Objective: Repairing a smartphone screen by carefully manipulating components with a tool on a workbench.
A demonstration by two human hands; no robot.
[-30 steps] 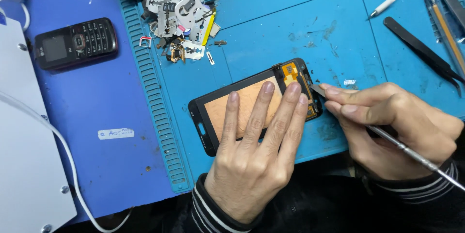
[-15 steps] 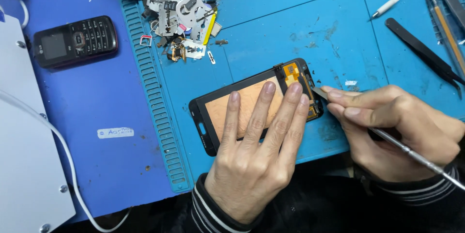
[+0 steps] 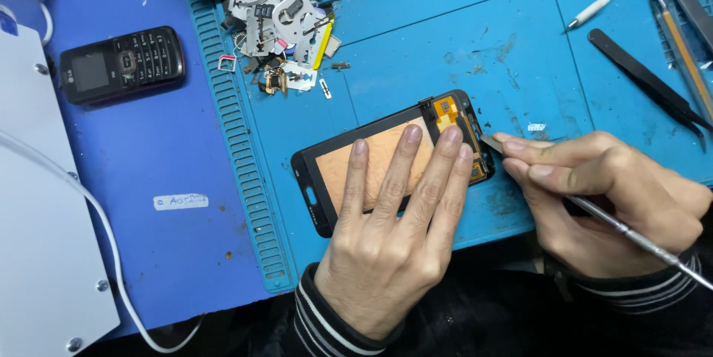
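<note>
A black phone screen panel [image 3: 319, 179] lies face down on the blue work mat [image 3: 475, 53], its copper-coloured back and an orange flex part at its right end showing. My left hand [image 3: 390, 238] lies flat on it, fingers spread and pressing it down. My right hand [image 3: 601, 194] grips a thin metal tool [image 3: 631, 232] like a pen. The tool's flat tip touches the panel's right edge near the orange part.
A black keypad phone [image 3: 122, 64] lies at the upper left. A heap of small metal parts and scraps [image 3: 286, 27] sits at the mat's top. Black tweezers [image 3: 646, 82] lie at the right, a white cable [image 3: 601, 4] above. A white device [image 3: 37, 238] fills the left edge.
</note>
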